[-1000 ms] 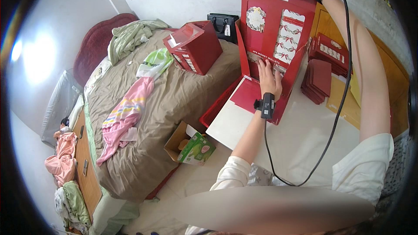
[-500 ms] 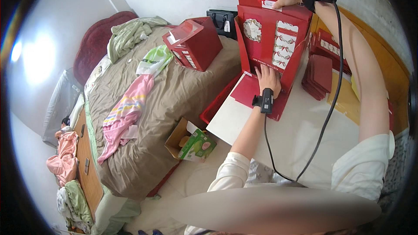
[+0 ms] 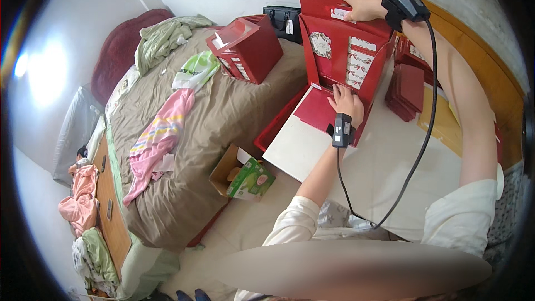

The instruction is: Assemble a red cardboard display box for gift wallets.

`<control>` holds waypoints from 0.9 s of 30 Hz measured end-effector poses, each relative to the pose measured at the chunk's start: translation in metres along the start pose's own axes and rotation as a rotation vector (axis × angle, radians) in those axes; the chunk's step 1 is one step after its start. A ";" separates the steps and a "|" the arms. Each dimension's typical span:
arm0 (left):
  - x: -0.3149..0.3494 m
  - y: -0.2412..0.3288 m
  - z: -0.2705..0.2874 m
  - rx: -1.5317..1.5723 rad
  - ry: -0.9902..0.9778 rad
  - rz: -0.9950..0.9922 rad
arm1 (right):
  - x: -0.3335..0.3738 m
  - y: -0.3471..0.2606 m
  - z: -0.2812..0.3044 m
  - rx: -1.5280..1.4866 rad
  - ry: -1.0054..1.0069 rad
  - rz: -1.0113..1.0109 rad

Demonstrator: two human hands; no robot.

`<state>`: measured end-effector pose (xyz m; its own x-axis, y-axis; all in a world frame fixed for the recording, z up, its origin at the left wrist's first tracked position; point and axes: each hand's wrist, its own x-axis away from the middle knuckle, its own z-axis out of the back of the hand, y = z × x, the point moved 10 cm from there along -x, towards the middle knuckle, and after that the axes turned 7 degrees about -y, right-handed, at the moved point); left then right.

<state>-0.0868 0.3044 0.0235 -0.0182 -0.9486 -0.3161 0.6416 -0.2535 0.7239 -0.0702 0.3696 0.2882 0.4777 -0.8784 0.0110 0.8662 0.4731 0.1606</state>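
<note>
A red cardboard display box (image 3: pixel 338 50) stands on the white table. White cards with red ribbon patterns (image 3: pixel 361 61) show in its front, beside a round wreath print. My right hand (image 3: pixel 363 5) grips the raised top panel, its thumb in front and its other fingers mostly out of sight. Lower down, my left hand (image 3: pixel 348 106) rests with outstretched fingers at the box's bottom front, over a flat red panel (image 3: pixel 319 110). A stack of dark red wallets (image 3: pixel 405 90) lies to the right of the box.
More red packs (image 3: pixel 413 56) and yellowish envelopes (image 3: pixel 437 125) lie on the right of the white table (image 3: pixel 301 147). On the bed (image 3: pixel 223 134) stands another red box (image 3: pixel 253 53), near pink striped clothing (image 3: pixel 161 139). An open green carton (image 3: pixel 245 175) sits beside the bed. Black cables run from both wrists.
My left hand has drawn down and slightly right along the box's lower front. My right hand keeps hold of the top panel, which has tilted slightly.
</note>
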 end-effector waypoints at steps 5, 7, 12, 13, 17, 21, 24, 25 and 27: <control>0.003 -0.003 0.015 0.117 0.104 -0.135 | -0.006 0.004 -0.012 -0.109 -0.033 -0.040; 0.002 -0.002 0.011 0.015 0.031 -0.187 | -0.001 -0.011 0.003 0.035 0.131 0.047; 0.005 0.005 0.027 -0.156 0.166 -0.226 | 0.016 -0.025 -0.005 0.119 0.035 -0.062; 0.005 0.003 0.027 -0.159 0.151 -0.201 | 0.022 -0.025 -0.006 0.134 0.032 -0.115; 0.008 0.009 0.033 -0.236 0.184 -0.222 | 0.027 -0.028 -0.010 0.126 0.020 -0.145; 0.016 0.021 0.046 -0.309 0.297 -0.281 | 0.016 -0.015 -0.018 0.110 0.073 -0.178; 0.017 0.016 0.048 -0.240 0.276 -0.227 | 0.006 -0.005 -0.034 0.168 0.103 -0.147; 0.018 0.017 0.050 -0.210 0.290 -0.249 | 0.006 -0.005 -0.036 0.193 0.158 -0.115; 0.019 0.018 0.051 -0.181 0.305 -0.271 | 0.004 -0.009 -0.051 0.218 0.214 -0.083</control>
<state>-0.1149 0.2719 0.0614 0.0057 -0.7460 -0.6660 0.7695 -0.4221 0.4793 -0.0690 0.3651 0.2363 0.4466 -0.8684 -0.2155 0.8629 0.3543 0.3605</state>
